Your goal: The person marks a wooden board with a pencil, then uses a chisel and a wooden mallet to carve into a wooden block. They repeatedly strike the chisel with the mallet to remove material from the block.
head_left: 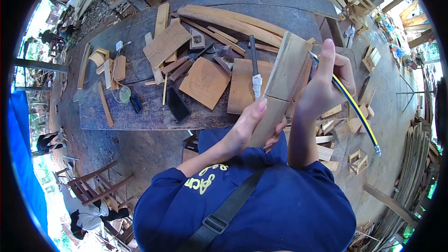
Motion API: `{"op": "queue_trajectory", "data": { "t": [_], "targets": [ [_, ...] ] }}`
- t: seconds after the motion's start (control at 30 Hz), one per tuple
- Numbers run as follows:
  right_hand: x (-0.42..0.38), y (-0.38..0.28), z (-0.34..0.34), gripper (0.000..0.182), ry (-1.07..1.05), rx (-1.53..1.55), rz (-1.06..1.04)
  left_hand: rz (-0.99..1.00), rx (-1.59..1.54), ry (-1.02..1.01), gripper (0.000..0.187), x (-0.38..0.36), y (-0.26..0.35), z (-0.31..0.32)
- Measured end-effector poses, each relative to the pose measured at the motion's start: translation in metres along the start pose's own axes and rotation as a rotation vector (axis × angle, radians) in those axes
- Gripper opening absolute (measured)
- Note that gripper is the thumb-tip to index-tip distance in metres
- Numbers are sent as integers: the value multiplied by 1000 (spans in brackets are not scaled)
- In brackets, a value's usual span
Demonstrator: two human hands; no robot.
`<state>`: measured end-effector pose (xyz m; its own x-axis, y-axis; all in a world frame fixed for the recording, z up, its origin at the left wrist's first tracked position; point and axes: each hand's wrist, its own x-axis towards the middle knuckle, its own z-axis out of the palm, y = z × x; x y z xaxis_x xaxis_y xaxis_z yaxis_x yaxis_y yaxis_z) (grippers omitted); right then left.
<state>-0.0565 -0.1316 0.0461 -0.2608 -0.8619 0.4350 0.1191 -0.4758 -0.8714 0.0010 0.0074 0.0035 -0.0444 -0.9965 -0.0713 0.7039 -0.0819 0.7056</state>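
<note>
Left hand (245, 123) closed round the wooden block's (284, 67) lower end | block slants over the counter's (154, 117) near edge — long axis toward far right corner | right hand (326, 84), fingers pinched on striped pencil (355, 108) — tip beside block's upper end

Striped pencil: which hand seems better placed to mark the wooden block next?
Right, probably: the right hand holds the striped pencil, one end close to the wooden block; the left hand grips the block.
</note>
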Motion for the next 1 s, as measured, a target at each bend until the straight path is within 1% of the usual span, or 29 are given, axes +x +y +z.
{"op": "queue_trajectory", "data": {
  "t": [0.47,0.73,1.0],
  "targets": [
    [-8,1,-5,30,-39,-2,28,1,-39,-5,54,1,-5,-5],
    [-14,0,-9,33,-81,-15,93,13,-23,12,53,1,-3,-4],
    [-19,-2,-10,32,-107,-23,85,22,-31,10,53,-1,-1,-4]
  ]
}}
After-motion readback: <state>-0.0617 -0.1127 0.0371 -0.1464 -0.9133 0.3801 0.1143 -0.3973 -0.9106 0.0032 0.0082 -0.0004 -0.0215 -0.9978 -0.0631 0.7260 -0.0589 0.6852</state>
